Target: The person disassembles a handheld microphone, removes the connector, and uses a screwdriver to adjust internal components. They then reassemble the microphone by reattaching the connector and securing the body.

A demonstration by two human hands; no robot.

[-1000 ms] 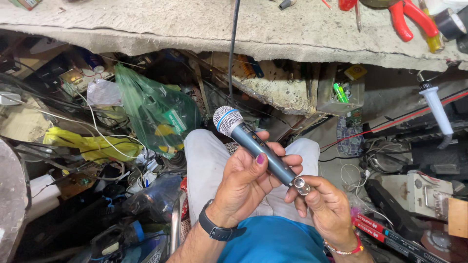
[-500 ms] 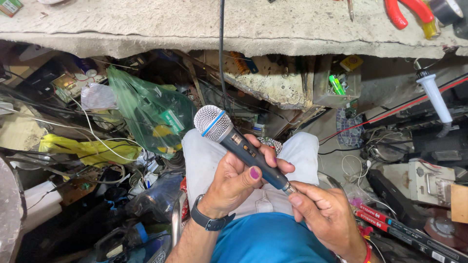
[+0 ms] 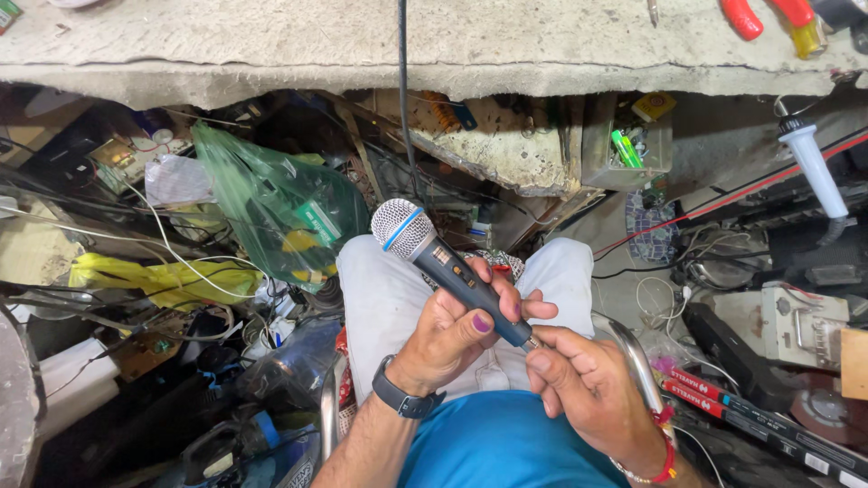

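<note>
— Over the person's lap, just below the edge of the concrete workbench (image 3: 271,45), what is in the hands?

— A handheld microphone (image 3: 448,267), dark grey barrel, silver mesh head with a blue ring. It lies tilted, head up and to the left toward the bench, tail down and to the right.

— Who holds which end?

— The left hand (image 3: 452,334) wraps the lower barrel, fingers curled snugly round it, thumb laid along the top. The right hand (image 3: 579,380) meets the tail end, thumb and forefinger pinched narrow on the metal connector (image 3: 535,343); the other fingers are folded in.

— Containers?

— Under the bench edge, to the right of the microphone head, sits an open grey box (image 3: 626,149) with a green marker-like thing and small parts inside; I cannot tell them apart. Left of the head hangs a green plastic bag (image 3: 271,203), bulging, with a green packet and something yellow showing through. Farther left, a clear bag (image 3: 176,181) with pale contents, too blurred to name.

— Anything else near the bench?

— A black cable (image 3: 402,90) drops from its top down behind the microphone head. Red-handled pliers (image 3: 768,14) lie on its top at the far right. A white-handled tool (image 3: 809,163) stands below that corner.
</note>
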